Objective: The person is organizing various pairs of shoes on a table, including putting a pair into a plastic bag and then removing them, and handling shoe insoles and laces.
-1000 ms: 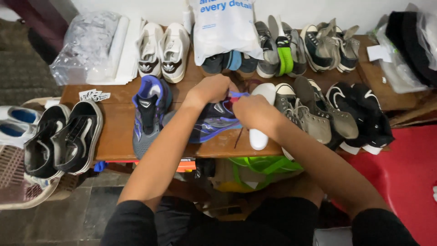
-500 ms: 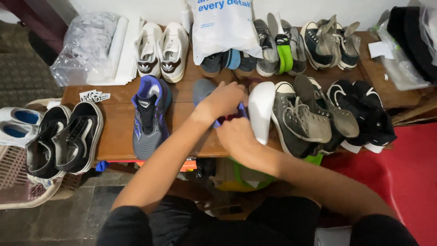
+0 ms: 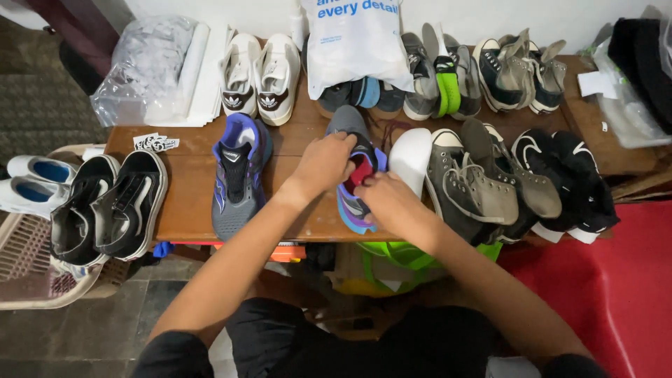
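Shoes crowd a wooden table [image 3: 189, 203] whose right end is hidden under bags and whose front edge cuts off whatever sits below. Two grey high-top sneakers [image 3: 476, 185] lie on their sides, overlapping, so their far halves are hard to separate; two black sneakers [image 3: 567, 178] beside them hang over the edge. One white plastic bag [image 3: 353, 45] covers most of the shoes behind it. Two white sneakers [image 3: 260, 77] stand together at the back, and two black slip-ons [image 3: 108, 210] rest at the left end. One blue-grey running shoe [image 3: 236, 175] stands alone, upright. Its mate, the blue running shoe [image 3: 353, 185], lies mid-table, mostly hidden by hands. The left hand [image 3: 323, 166] clasps its collar from the left; the right hand [image 3: 386, 203] grips its near side, fingers curled.
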